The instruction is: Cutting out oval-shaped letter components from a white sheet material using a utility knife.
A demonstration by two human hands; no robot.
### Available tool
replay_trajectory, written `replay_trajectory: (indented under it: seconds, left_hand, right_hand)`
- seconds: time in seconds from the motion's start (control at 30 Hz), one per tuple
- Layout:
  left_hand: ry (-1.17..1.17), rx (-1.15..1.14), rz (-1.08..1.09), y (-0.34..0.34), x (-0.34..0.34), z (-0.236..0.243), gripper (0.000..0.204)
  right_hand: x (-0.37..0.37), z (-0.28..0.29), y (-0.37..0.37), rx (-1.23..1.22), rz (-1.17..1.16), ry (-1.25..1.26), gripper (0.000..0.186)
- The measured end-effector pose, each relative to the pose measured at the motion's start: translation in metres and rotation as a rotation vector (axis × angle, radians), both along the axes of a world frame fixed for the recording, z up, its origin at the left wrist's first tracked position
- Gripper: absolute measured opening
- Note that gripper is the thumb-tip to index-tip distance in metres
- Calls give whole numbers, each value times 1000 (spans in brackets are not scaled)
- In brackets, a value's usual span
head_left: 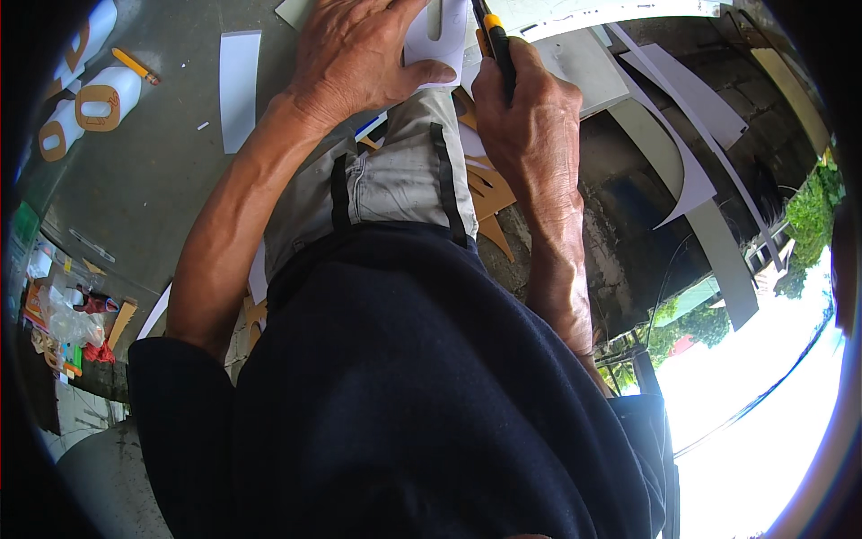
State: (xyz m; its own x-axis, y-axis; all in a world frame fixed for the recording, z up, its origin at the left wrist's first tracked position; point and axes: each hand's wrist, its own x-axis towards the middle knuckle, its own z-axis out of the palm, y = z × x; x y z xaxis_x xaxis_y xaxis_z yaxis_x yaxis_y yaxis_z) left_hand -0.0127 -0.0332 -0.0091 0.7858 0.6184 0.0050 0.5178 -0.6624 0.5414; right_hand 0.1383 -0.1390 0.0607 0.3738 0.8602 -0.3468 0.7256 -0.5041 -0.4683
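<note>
At the top centre, my left hand (355,54) lies stretched out, its thumb pressing on a white sheet piece with a long rounded slot (417,45). Its other fingertips run out at the upper edge. My right hand (532,112) is wrapped round a black and yellow utility knife (498,49), held upright just right of the white piece. The knife's far end leaves the picture, so I cannot see where its blade is. Below the two hands, brown cut-out pieces (489,190) show beside my grey trousers (395,180).
A white strip (240,94) lies on the grey surface (180,198) to the left. Farther left are an orange pencil-like tool (135,65) and white shapes with brown looped pieces (97,108). Long pale offcuts (669,148) spread at right. Mixed clutter (76,319) sits lower left.
</note>
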Motion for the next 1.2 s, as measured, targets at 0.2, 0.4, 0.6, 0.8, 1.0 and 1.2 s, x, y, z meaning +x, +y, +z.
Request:
replay_trajectory:
  seconds: [0.2,0.4,0.6,0.8,1.0,1.2]
  left_hand:
    - [-23,-30,5,0,1,0,108]
    - [2,8,-6,1,-1,-1,105]
    - [-2,63,-13,0,-2,-5,105]
    - [-7,48,-14,0,-2,-4,105]
    - [-43,-5,-5,1,-1,0,103]
    - [-52,-13,4,0,-2,1,103]
  right_hand:
    - [-1,-4,-3,20,12,4,19]
    - [-1,5,6,-40,-19,38,23]
    - [6,12,13,-168,-16,45,28]
    - [2,5,8,-98,18,18,24]
    - [2,-3,0,-38,32,8,20]
    - [1,-4,-3,42,57,7,17]
